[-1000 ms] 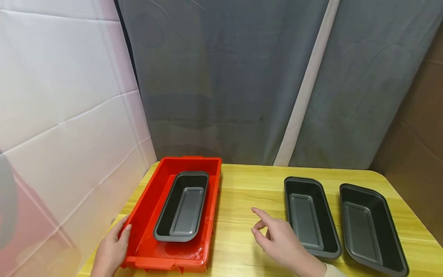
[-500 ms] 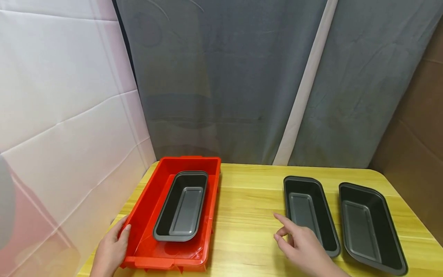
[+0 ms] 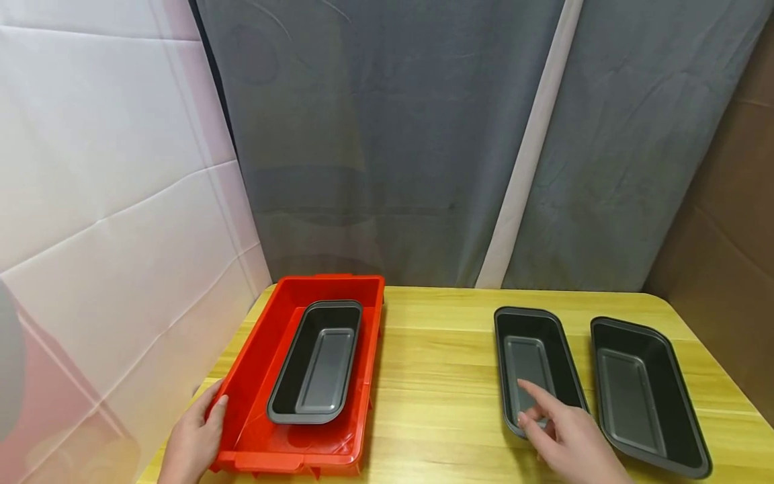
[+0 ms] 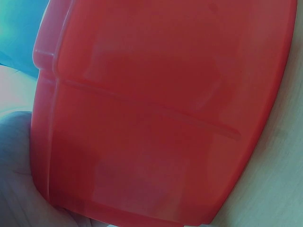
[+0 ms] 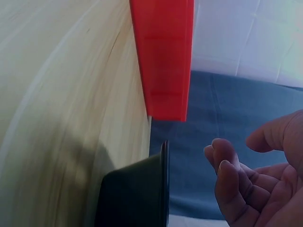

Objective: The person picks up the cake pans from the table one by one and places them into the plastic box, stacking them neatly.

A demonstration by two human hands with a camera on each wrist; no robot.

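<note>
My left hand (image 3: 192, 433) grips the near left corner of a red plastic tray (image 3: 269, 460), thumb over the rim; the left wrist view shows the tray's outer wall (image 4: 142, 118) close up. Inside the tray lies a dark grey loaf pan (image 3: 326, 370). My right hand (image 3: 568, 433) hovers over the near end of a second loaf pan (image 3: 526, 356), index finger stretched and the others bent, holding nothing. From the right wrist view, the fingers (image 5: 232, 189) stand apart from that pan's rim. A third loaf pan (image 3: 635, 396) lies to its right.
Everything stands on a yellow wood-grain table (image 3: 435, 376). A grey curtain (image 3: 387, 148) with a pale strip hangs behind it. White cloth (image 3: 121, 168) borders the left side, and a brown panel (image 3: 719, 222) the right.
My right hand has moved right, from the bare table between tray and pans to over the middle loaf pan. The left hand and the tray have stayed put.
</note>
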